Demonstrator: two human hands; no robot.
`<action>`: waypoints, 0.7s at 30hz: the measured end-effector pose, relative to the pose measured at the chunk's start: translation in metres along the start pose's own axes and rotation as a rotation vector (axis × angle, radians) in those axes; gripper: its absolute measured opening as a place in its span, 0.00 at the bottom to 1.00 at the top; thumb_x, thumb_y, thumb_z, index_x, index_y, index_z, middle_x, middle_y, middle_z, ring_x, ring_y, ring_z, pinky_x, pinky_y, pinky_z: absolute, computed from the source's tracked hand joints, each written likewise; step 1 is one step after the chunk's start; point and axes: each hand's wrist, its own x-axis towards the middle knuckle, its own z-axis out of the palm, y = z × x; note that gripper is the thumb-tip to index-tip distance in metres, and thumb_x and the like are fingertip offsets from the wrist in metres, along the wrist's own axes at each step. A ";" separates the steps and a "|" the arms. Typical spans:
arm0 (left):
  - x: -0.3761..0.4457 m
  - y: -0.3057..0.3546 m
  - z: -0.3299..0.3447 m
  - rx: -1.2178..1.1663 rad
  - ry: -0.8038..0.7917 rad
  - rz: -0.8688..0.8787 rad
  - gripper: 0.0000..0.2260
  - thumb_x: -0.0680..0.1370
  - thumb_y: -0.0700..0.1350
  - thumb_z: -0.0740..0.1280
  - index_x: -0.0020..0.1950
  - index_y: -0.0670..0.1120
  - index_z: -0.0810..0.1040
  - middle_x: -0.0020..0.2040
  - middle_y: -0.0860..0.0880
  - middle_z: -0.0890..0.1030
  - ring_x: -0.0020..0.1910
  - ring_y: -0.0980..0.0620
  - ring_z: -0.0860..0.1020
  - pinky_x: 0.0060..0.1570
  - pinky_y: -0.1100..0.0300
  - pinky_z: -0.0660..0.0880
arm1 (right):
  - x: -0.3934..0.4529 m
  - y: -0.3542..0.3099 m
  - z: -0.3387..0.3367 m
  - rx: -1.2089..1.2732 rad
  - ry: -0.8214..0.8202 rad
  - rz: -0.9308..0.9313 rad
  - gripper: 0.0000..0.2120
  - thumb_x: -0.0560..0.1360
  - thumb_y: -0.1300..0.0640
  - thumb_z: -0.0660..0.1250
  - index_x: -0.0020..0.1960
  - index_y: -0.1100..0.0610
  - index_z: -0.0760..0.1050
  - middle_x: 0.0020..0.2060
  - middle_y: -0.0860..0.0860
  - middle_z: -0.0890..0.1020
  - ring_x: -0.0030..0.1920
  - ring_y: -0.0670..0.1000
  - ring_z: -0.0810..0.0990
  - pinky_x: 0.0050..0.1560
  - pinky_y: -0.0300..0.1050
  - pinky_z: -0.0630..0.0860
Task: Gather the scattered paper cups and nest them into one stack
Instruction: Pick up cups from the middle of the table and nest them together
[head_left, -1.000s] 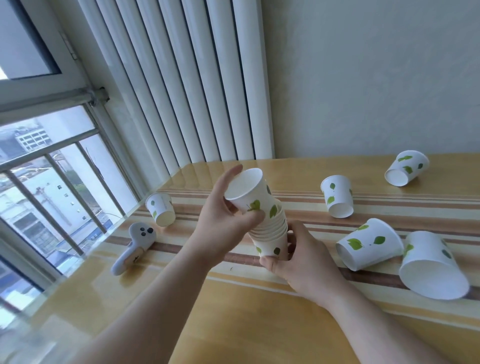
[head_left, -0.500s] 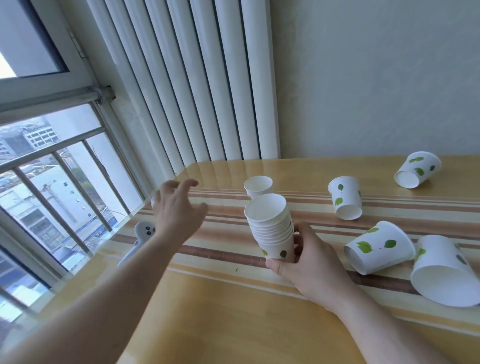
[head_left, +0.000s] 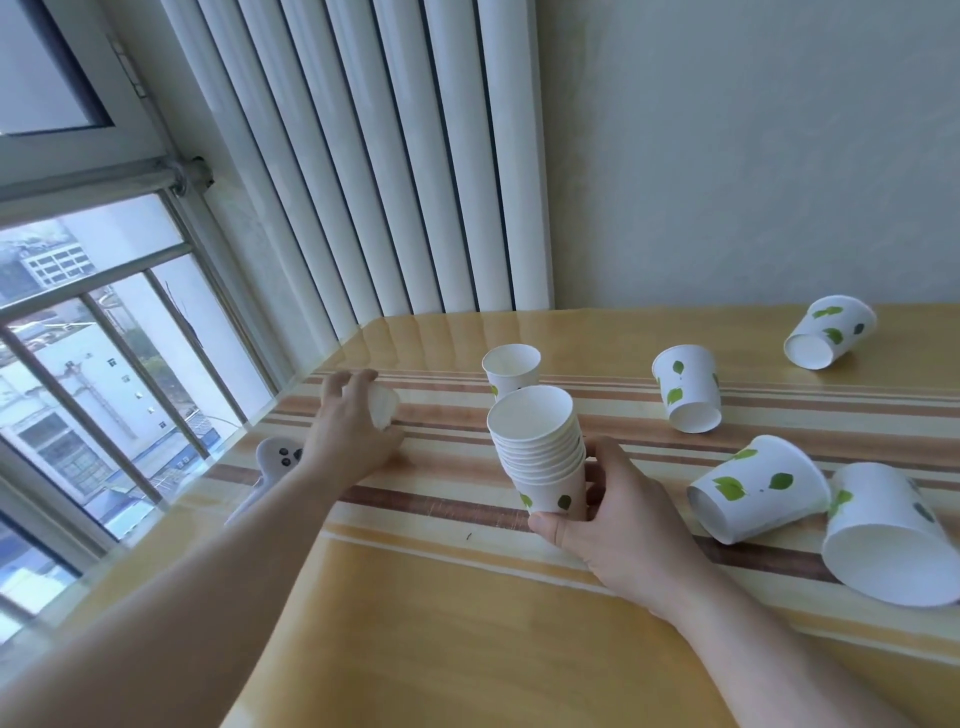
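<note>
My left hand (head_left: 348, 436) has left the stack (head_left: 540, 452) and now closes on a cup (head_left: 383, 406) by the counter's (head_left: 467, 623) window edge. Right hand (head_left: 618, 525) grips the stack's base, ready for nesting.

1 s ago the left hand (head_left: 349, 435) was w/ the right on the stack (head_left: 540, 452), pressing the top cup in. It let go 0.5 s ago and swung out left, fingers spread, in mid-air. Now it's further out and down at the surface, fingers curled over the small cup (head_left: 383, 406) lying near the window edge; can't tell if the grip is closed yet. With the hand gone, an upright cup (head_left: 511, 367) behind the stack is in view. The forearm now covers part of the white controller (head_left: 279, 457).
</note>
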 end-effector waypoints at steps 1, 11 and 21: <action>-0.005 0.007 0.003 -0.135 -0.014 -0.029 0.36 0.77 0.48 0.76 0.83 0.53 0.65 0.80 0.47 0.60 0.71 0.39 0.74 0.63 0.46 0.79 | 0.000 -0.001 0.000 0.001 0.000 0.000 0.25 0.67 0.46 0.83 0.56 0.37 0.72 0.49 0.39 0.86 0.45 0.36 0.83 0.41 0.37 0.76; -0.064 0.128 -0.035 -1.375 -0.030 0.227 0.26 0.72 0.47 0.81 0.61 0.47 0.69 0.57 0.42 0.81 0.53 0.43 0.85 0.52 0.42 0.86 | 0.000 0.000 0.000 -0.013 0.007 -0.005 0.25 0.68 0.46 0.83 0.56 0.38 0.72 0.51 0.40 0.86 0.48 0.39 0.84 0.48 0.43 0.82; -0.094 0.118 -0.002 -1.139 -0.087 0.380 0.20 0.67 0.47 0.82 0.51 0.62 0.76 0.65 0.50 0.83 0.57 0.45 0.84 0.58 0.36 0.81 | 0.000 0.002 0.000 -0.018 0.006 -0.019 0.26 0.69 0.44 0.82 0.60 0.38 0.71 0.53 0.41 0.85 0.49 0.41 0.85 0.46 0.43 0.82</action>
